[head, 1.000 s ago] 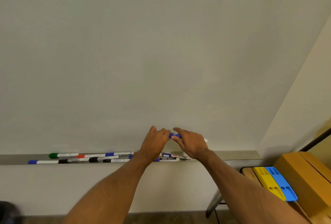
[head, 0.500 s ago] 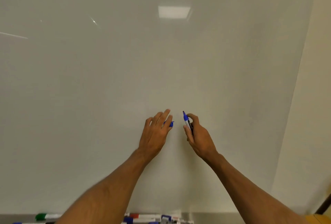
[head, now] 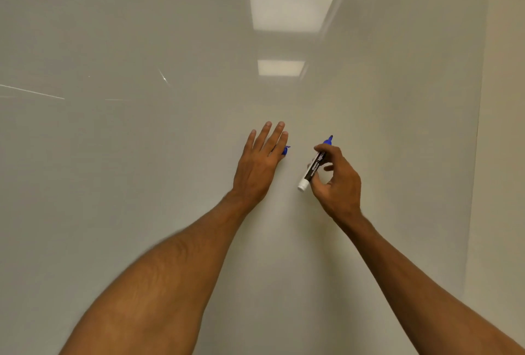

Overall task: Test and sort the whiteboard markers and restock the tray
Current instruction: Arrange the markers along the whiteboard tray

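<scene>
Whiteboard (head: 136,184) at centre frame: I'd stroke firmly with the marker (head: 314,167) my right hand (head: 339,182) pinches, straight-fingered left hand (head: 258,165) holding its cap (head: 285,151).

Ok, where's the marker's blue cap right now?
In the head view, the blue cap peeks out from the thumb side of the left hand, against the whiteboard, just left of the uncapped marker in the right hand.

Glossy whiteboard (head: 142,198), light reflections (head: 292,5), faint streaks (head: 31,91)
</scene>
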{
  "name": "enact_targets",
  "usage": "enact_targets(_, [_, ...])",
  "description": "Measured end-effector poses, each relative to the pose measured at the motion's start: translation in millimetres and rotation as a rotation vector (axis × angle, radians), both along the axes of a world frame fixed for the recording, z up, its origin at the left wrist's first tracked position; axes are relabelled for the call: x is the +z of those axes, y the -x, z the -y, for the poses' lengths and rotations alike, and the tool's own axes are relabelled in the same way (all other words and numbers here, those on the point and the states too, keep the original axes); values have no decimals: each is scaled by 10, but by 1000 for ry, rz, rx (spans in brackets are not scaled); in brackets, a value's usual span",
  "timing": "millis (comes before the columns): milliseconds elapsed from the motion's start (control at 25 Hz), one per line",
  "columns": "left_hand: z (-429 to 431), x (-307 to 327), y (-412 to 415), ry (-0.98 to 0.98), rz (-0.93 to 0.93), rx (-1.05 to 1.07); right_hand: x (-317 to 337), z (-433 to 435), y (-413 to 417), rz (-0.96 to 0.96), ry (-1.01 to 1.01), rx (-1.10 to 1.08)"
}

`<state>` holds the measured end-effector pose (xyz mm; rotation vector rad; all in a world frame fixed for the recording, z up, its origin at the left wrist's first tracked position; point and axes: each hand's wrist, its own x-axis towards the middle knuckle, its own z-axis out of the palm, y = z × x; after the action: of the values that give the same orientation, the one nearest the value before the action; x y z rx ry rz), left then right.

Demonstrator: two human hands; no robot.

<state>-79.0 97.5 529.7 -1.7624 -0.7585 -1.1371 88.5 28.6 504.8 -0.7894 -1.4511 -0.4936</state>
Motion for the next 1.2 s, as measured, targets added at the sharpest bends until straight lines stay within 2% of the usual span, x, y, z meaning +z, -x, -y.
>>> enact_targets(160, [-227, 2, 33, -7, 6, -42, 147, -86, -58, -107, -116, 65])
enact_targets(360, [-378, -92, 45, -24, 49, -42, 169, -283, -79, -230, -15, 139])
enact_targets(560, [-417, -117, 40, -81, 62, -34, 124, -451, -77, -222, -38, 80])
enact_targets(720, [-425, -107, 47, -96, 56, -26, -92, -487, 54, 46, -88, -62])
enact_targets(760, [-425, -109, 50, -99, 54, -29, -177, -491, 31, 64, -92, -87])
enact_targets(920, [-437, -122, 41, -113, 54, -42, -462, -437, -72, -170, -46, -44])
enact_targets(960, [-439, -124, 38, -118, 53, -43, -513, -415, -56, -160, -44, -69])
enact_targets(1080, [-427, -124, 32, -129, 54, -46, -666, -353, -28, 133, -61, -191])
enact_targets(1120, [-423, -126, 34, -123, 53, -53, -704, -331, -70, 166, -52, -209])
enact_targets(1200, [-411, -134, 30, -102, 63, -72, -787, -276, -179, 42, 2, -205])
